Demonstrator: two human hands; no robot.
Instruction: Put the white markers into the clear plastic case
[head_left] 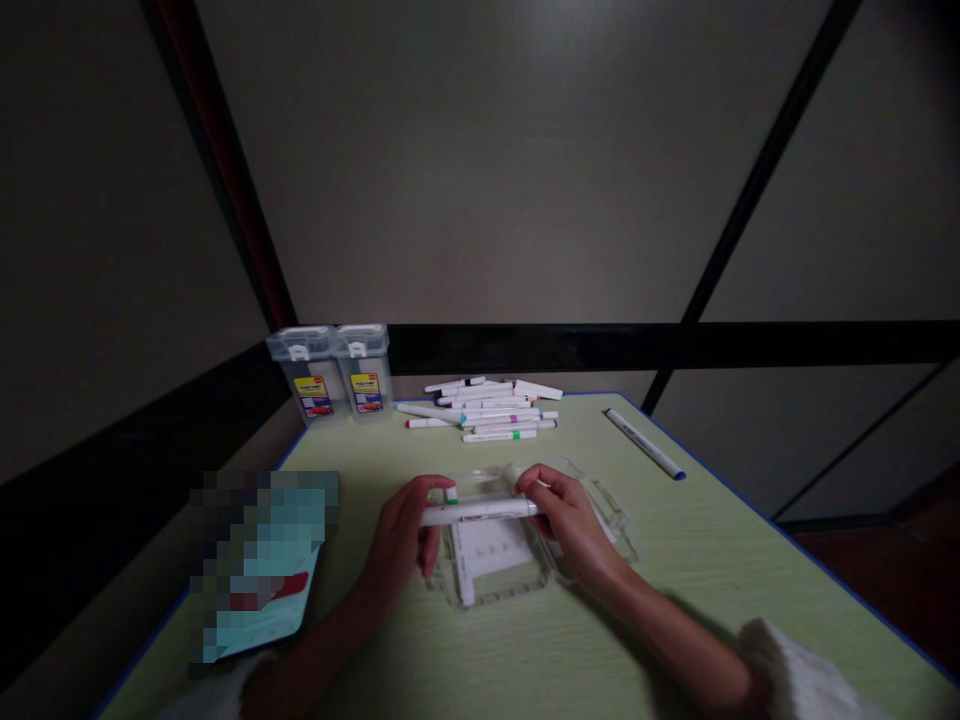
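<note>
Clerk: Item one?
Checker: White marker [480,510], capped, single, held level above the far part of an open clear case [510,594]. Small dark lettering along the barrel; too small to read.
Clerk: State of the grip?
Checker: Left hand [409,525]: thumb and fingers together on the marker's left end. Right hand [559,510]: fingertips clamped on its right end.
Clerk: Contents of the case?
Checker: Green-banded marker [463,565], one, lying along the 9 o'clock side, passing under the held one. White insert [499,550], one, with a row of faint marks, illegible.
Clerk: Taking the case as the clock's centre, what else is on the surface [735,560]?
Checker: At 12 o'clock, marker pile [502,418], white barrels, ends and bands in red, teal, purple, green and black; print not readable. At 2 o'clock, blue-ended marker [643,443], one, well apart from the pile, dark printing on its barrel, likewise unreadable.
Clerk: At 11?
Checker: Lidded boxes [364,370], two, clear, side by side. Each bears a label [365,392]: dark lettering on yellow, a small red block, a picture beneath; brand not certain.
Clerk: At 9?
Checker: Screen device [277,560], one, turquoise display with a red bar; partly pixelated, wording undeterminable.
</note>
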